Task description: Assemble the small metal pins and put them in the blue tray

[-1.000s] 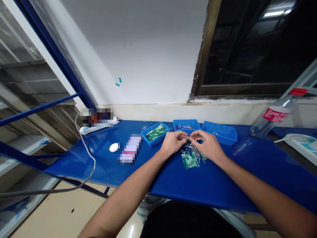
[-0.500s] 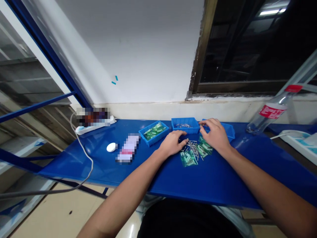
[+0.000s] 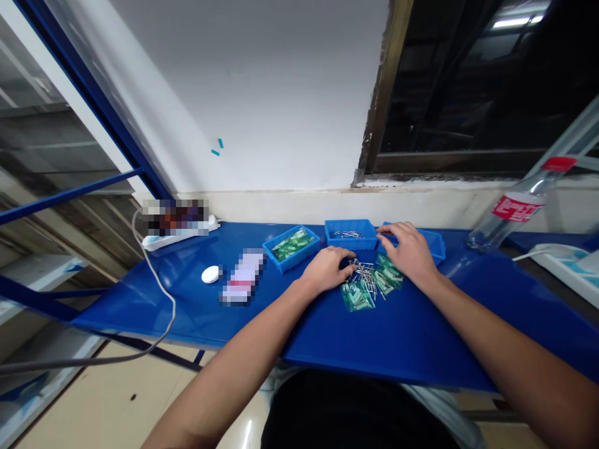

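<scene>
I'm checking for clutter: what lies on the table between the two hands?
In the head view, metal pins and part of a green packet lie between the left hand and right hand.

Three bins [image 3: 299, 256] [image 3: 352, 242] [image 3: 435, 246], two hands [image 3: 326, 269] [image 3: 410, 251], one bottle [image 3: 518, 208] show.

No lettering we can read
We see white marks on the red label [image 3: 516, 209] of the bottle [image 3: 486, 237], but they are too small and blurred for us to make out.
</scene>
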Demonstrator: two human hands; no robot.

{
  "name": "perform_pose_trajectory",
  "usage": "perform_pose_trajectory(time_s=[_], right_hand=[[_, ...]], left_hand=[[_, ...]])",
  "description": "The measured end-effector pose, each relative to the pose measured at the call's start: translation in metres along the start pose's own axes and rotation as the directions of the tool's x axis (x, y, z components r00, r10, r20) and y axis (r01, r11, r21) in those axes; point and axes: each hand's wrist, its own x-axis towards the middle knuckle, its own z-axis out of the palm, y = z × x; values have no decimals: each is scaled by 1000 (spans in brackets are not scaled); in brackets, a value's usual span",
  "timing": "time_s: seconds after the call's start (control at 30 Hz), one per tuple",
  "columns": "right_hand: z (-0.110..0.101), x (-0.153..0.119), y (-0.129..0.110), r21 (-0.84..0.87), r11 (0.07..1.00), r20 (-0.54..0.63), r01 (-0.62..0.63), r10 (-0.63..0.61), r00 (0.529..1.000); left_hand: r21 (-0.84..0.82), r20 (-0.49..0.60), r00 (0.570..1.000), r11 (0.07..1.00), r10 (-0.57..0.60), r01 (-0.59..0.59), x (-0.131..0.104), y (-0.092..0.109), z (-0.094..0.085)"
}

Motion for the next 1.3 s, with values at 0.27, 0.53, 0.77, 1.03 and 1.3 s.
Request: perform_pose_trajectory(time_s=[0.27, 0.53, 0.77, 1.03, 1.3], right_hand=[[0, -1, 4, -130, 987, -49, -97, 92, 995], [-1, -6, 8, -274, 953, 14, -128, 137, 990], [-9, -5, -19, -70, 994, 42, 82, -79, 996], [2, -15, -56, 262, 950, 243, 169, -235, 941], [9, -17, -49, 250, 967, 276, 58, -129, 952]], left_hand=[[16, -26, 1000, 1000, 8, -8, 1, -1, 2], [4, -23, 1000, 1000, -12, 12, 1, 0, -3], [68, 6, 1000, 998, 9, -9, 0, 0, -6], [5, -38, 999, 999, -35, 36, -2, -4, -8], [-161, -55, 987, 977, -149, 139, -1, -8, -9]])
